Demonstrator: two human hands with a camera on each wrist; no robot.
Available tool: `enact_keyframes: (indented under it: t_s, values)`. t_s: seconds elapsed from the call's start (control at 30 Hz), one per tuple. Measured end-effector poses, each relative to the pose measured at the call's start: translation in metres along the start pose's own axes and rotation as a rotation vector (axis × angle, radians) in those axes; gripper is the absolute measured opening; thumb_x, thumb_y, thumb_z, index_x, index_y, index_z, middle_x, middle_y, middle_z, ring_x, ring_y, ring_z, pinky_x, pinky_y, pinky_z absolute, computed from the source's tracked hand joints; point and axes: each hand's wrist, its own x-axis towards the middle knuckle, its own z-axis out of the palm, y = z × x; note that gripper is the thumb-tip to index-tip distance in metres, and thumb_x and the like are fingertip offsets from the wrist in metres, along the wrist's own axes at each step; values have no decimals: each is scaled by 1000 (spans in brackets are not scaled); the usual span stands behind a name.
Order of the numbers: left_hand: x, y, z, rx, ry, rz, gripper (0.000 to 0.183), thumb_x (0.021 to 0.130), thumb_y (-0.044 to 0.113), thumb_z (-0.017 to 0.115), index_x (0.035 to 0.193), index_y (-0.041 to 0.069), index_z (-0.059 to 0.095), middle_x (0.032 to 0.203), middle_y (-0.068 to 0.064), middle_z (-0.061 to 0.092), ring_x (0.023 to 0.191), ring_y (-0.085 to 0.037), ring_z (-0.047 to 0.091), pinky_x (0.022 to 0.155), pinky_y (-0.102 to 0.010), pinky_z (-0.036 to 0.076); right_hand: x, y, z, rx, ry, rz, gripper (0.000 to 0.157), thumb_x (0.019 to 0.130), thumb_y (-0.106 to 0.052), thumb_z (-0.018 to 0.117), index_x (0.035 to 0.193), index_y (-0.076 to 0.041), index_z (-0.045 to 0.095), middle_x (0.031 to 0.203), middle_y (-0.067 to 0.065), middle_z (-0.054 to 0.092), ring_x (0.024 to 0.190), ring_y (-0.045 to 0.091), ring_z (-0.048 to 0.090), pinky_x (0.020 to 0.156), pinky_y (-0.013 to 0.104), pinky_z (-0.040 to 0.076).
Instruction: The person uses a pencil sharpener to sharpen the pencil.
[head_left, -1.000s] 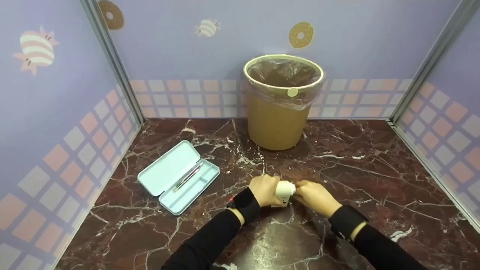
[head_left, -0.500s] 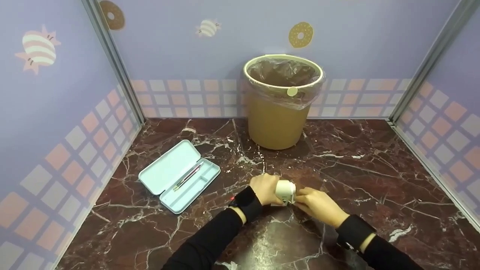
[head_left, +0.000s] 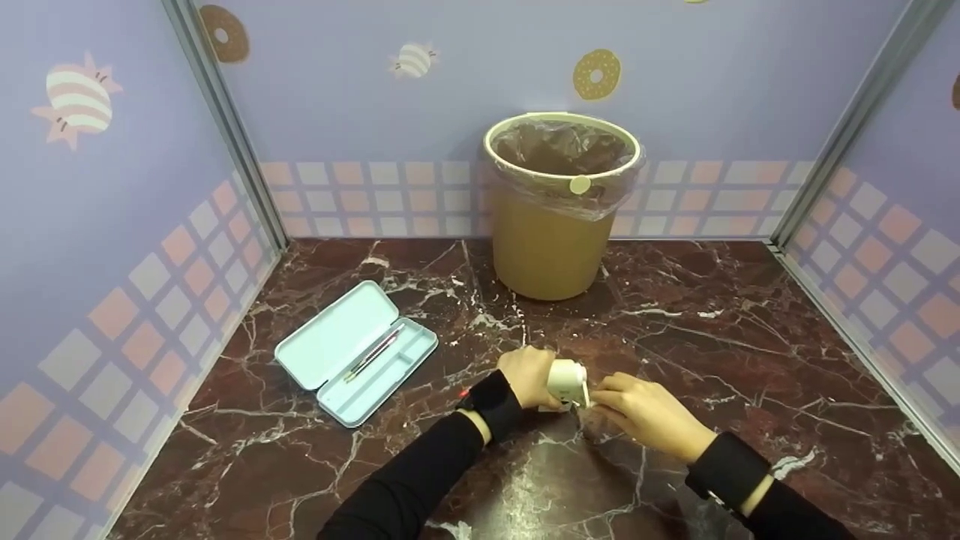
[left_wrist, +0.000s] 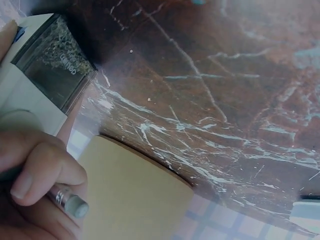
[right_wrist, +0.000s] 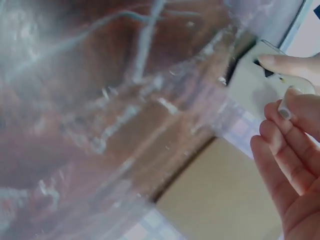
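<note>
My left hand (head_left: 525, 377) grips a white hand-crank pencil sharpener (head_left: 564, 379) at the middle front of the table. In the left wrist view, its clear drawer (left_wrist: 55, 65) contains shavings. A pencil (left_wrist: 70, 202) pokes out between that hand's fingers, with its metal band and eraser end showing; its other end is hidden. My right hand (head_left: 649, 412) pinches the knob of the crank handle (right_wrist: 285, 111) between thumb and index finger, the other fingers loosely bent. Seen from the head, the crank points toward my body.
A light-blue pencil case (head_left: 356, 405) lies opened at the left, with slim pencils or pens (head_left: 373, 356) in one compartment. Against the back wall stands a tan trash bin (head_left: 551, 247) with a clear liner. Patterned panels enclose the marbled table (head_left: 712, 360) at the back and sides.
My right hand has turned the crank, swinging its handle end toward my body, and sits slightly lower and farther right. The left hand keeps its grip on the sharpener.
</note>
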Motion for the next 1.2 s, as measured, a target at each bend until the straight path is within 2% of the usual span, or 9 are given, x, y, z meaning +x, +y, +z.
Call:
enact_keyframes:
  t_s: [0.33, 0.53, 0.8, 1.0, 1.2]
  values:
    - [3, -2, 3, -3, -5, 12, 54, 57, 46, 95, 93, 14, 72, 87, -2, 77, 77, -18, 73, 58, -36, 57, 11, 8, -17, -18, 61, -37, 20, 79, -7, 83, 98, -7, 77, 89, 0, 69, 79, 11, 63, 67, 26, 57]
    - [3, -3, 3, -26, -13, 6, 57, 59, 47, 95, 97, 12, 70, 89, -3, 78, 77, -20, 73, 59, -36, 56, 19, 14, -22, -40, 53, -35, 19, 81, -7, 82, 99, -7, 76, 91, 0, 69, 81, 12, 64, 68, 28, 58]
    - [4, -1, 0, 26, 8, 29, 57, 58, 51, 94, 93, 13, 70, 86, -2, 77, 74, -17, 73, 58, -34, 57, 24, 20, -24, -96, 56, -27, 17, 83, -11, 79, 100, -6, 76, 91, 3, 70, 79, 13, 64, 67, 29, 58]
    - [4, -2, 0, 45, 10, 51, 56, 59, 49, 94, 94, 13, 68, 85, -2, 76, 74, -18, 73, 58, -34, 57, 38, 29, -20, -125, 62, 24, 16, 85, -12, 78, 100, -6, 77, 91, 5, 71, 82, 18, 67, 70, 33, 60]
    - [0, 0, 0, 42, -4, 62, 58, 60, 51, 94, 96, 14, 67, 86, -1, 76, 75, -19, 74, 58, -34, 57, 51, 39, -8, -159, -8, 97, 10, 86, -8, 77, 97, -7, 76, 89, 8, 70, 83, 24, 67, 69, 38, 60]
